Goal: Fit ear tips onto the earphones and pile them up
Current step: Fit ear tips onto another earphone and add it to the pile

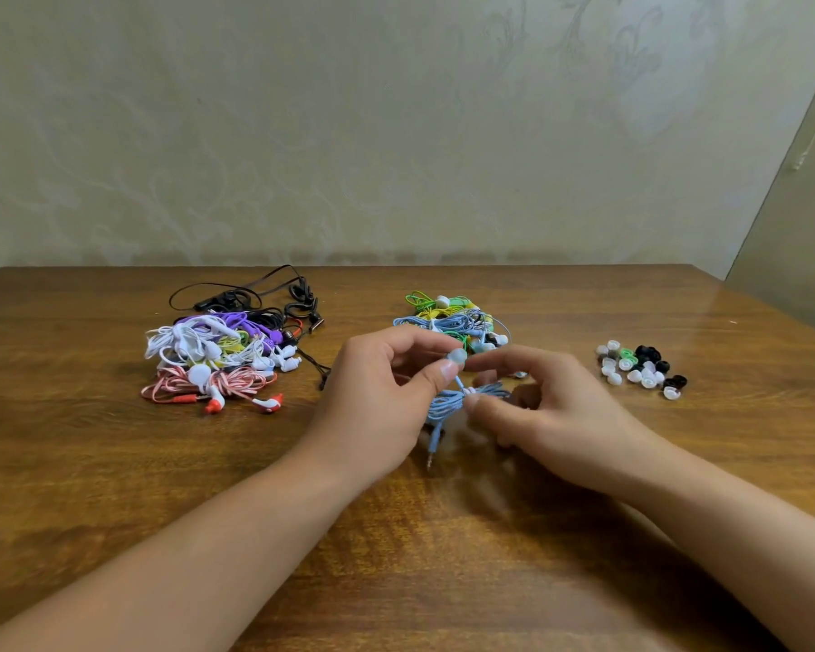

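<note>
From the head camera, both forearms reach in over a brown wooden tabletop (114, 463) that stands against a pale patterned wall (349, 134).

The left hand (377, 392) is curled, thumb and forefinger pinching a light blue earbud (457, 356) that carries a pale, translucent ear tip at its top. The right hand (537, 407) sits just beside it with its fingers bent; its forefinger reaches toward the earbud and its thumb presses on the coiled light blue cable (448, 402), which hangs between the two hands. Whether the right forefinger actually touches the tip is blurred and I cannot tell. The cable's plug (430, 458) dangles down to the tabletop below the hands.

Nothing here is kept in a container; everything lies loose on the wood in three groups. To the left is a heap of earphones (222, 355) in white, purple, yellow, black and pink, with a red-and-white pair at its near edge. Behind the hands is a second, smaller pile of earphones (448, 317) in green, yellow and blue. Well apart to the right lies a cluster of loose ear tips (641, 367), white, black and one green, touching one another.
</note>
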